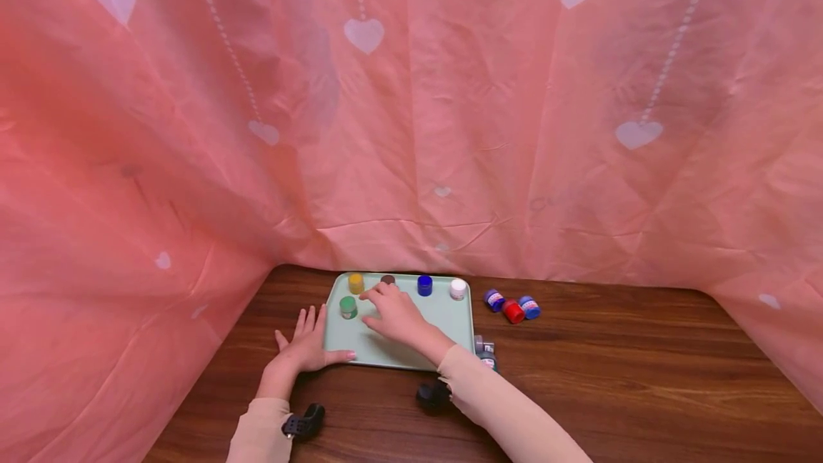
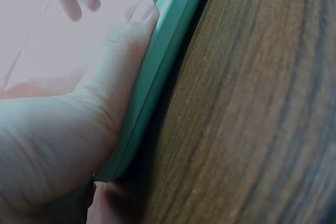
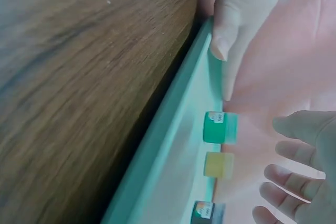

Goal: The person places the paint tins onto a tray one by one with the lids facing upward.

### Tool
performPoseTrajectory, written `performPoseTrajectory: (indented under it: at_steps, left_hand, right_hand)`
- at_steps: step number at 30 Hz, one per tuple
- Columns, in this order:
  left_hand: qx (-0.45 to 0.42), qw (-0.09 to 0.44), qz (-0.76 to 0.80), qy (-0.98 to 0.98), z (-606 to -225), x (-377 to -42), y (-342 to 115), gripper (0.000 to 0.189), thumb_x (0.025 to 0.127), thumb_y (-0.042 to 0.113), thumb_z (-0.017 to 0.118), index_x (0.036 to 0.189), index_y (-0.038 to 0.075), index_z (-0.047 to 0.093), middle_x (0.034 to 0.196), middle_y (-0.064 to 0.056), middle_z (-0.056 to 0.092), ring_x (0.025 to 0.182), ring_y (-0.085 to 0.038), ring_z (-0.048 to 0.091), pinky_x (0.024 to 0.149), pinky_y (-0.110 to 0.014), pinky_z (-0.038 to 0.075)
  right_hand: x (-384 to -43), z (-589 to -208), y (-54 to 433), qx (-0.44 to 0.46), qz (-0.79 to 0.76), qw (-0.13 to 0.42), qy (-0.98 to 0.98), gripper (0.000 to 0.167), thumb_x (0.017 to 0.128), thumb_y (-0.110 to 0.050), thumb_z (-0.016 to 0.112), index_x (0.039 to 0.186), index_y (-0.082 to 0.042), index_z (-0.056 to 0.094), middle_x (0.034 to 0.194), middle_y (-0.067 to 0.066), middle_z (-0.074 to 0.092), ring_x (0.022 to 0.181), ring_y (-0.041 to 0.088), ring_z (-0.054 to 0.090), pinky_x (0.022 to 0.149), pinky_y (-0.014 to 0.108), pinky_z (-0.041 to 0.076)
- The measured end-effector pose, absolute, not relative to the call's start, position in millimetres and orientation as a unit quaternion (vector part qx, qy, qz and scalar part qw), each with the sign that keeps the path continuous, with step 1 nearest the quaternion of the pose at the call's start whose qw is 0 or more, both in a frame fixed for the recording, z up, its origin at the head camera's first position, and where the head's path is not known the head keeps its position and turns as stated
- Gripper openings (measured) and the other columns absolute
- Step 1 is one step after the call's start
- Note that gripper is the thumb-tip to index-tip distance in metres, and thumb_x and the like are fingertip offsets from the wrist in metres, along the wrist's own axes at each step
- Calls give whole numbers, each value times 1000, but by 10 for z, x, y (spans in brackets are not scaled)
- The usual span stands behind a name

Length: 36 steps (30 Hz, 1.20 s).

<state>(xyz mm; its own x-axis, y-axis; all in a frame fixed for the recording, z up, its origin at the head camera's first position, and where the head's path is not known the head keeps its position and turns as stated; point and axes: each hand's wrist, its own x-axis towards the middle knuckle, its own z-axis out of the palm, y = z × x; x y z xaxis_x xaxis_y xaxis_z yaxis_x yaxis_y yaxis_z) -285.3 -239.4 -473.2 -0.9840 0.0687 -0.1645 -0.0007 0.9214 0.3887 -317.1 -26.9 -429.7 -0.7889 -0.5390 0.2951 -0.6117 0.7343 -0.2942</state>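
left grip (image 1: 303, 350): fingers spread, thumb out sideways | right grip (image 1: 396, 313): fingers apart, loosely bent | right forearm (image 1: 504, 402): slanting inward

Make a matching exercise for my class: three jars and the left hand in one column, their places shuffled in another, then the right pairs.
1. Green jar
2. White jar
3. Red jar
4. Left hand

A. On the table, right of the tray
B. Touching the tray's left side
C. On the tray, just in front of the yellow jar
D. In the tray's far right corner

Pairs: 1-C, 2-D, 3-A, 4-B
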Motion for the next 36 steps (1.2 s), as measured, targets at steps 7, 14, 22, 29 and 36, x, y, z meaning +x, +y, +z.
performPoseTrajectory:
  at_steps: [7,14,22,29,36]
  left_hand:
    - [17,88,201,975,-4722,-2839,-2387,134,65,81,65,156,1,7,160,-30,6,150,-45,-1,103,-81,-7]
    - [19,82,200,976,-4732,-2833,-2395,133,66,78,68,156,2,8,160,-31,8,150,-46,-1,102,-82,-2]
    - [21,81,211,974,-4780,-2850,-2408,135,65,81,66,157,3,6,160,-30,7,150,-45,-2,103,-80,-6]
    - [26,85,217,972,-4833,-2880,-2416,138,63,83,65,157,4,2,161,-28,4,151,-43,-5,103,-80,-9]
    - [29,81,214,973,-4776,-2854,-2415,132,68,77,68,157,3,5,161,-29,7,150,-45,-2,102,-82,-5]
  right_hand:
    - [-3015,-4214,-39,336,208,119,-911,33,87,-28,72,116,-14,69,116,6,65,109,24,58,88,41,49]
    - [-2855,-4181,169,352,210,127,-903,31,87,-26,72,116,-12,68,111,5,65,105,24,58,90,42,48]
    - [-2659,-4224,397,351,200,129,-906,30,87,-26,72,114,-13,68,107,3,65,100,23,57,82,42,47]
    - [-2525,-4298,628,356,186,134,-906,31,85,-26,74,114,-15,68,107,0,64,97,19,57,80,38,48]
    - [-2439,-4313,855,359,166,159,-905,29,86,-25,74,113,-17,69,106,-1,65,98,19,59,81,39,51]
